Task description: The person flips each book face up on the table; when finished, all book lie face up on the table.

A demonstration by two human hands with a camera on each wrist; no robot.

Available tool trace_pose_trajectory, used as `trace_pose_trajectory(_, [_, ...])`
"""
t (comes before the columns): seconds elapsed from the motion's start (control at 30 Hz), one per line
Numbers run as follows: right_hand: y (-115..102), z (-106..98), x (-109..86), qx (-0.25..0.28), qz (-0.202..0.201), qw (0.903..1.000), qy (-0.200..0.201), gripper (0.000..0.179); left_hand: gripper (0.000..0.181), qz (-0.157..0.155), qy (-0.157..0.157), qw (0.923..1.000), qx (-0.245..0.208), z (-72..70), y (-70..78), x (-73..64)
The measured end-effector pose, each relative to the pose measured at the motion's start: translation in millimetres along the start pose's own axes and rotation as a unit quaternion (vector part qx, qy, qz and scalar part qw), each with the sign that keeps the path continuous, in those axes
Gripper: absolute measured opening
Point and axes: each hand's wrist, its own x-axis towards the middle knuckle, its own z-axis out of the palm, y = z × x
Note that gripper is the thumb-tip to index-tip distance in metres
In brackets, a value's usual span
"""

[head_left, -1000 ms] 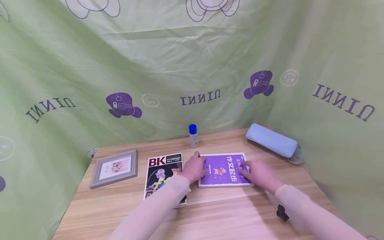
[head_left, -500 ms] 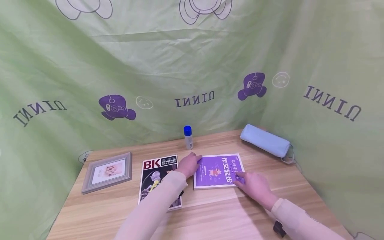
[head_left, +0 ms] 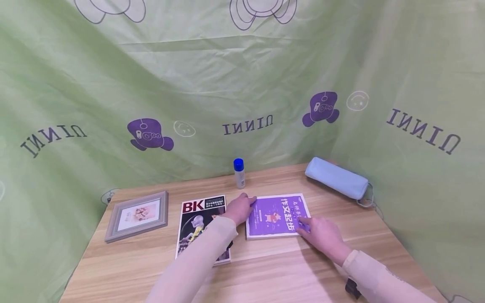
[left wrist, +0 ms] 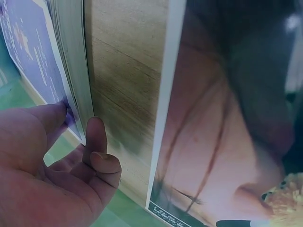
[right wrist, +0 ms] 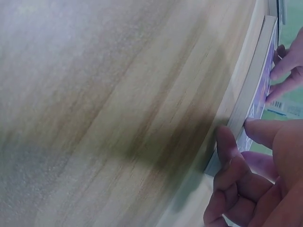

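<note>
A purple-covered book (head_left: 270, 223) with white Chinese lettering lies on the wooden table. My left hand (head_left: 239, 208) grips it at the far left corner; in the left wrist view one digit is on the cover (left wrist: 28, 45) and other fingers curl by the page edge. On the near right corner my right hand (head_left: 323, 236) holds it, thumb on the cover and curled fingers against the book's side (right wrist: 246, 90) in the right wrist view. Left of the book is a magazine (head_left: 197, 225) marked BK, partly hidden under my left forearm.
A grey picture frame (head_left: 138, 215) lies at the left of the table (head_left: 265, 282). Behind the book stands a small clear bottle (head_left: 240, 179) with a blue cap. A light blue pencil case (head_left: 336, 177) lies at the back right, before the green curtain (head_left: 242, 75).
The right hand has slid along the book's right side toward its near corner. The left hand's fingers have shifted to the far left corner. The head view has turned slightly.
</note>
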Motion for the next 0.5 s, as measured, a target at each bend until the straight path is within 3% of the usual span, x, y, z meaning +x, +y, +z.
trace_pose_trajectory(0.5, [0.5, -4.5, 4.2, 0.015, 0.01, 0.9994, -0.03, 0.046, 0.043, 0.012, 0.003, 0.999, 0.043, 0.6, 1.5, -7.8])
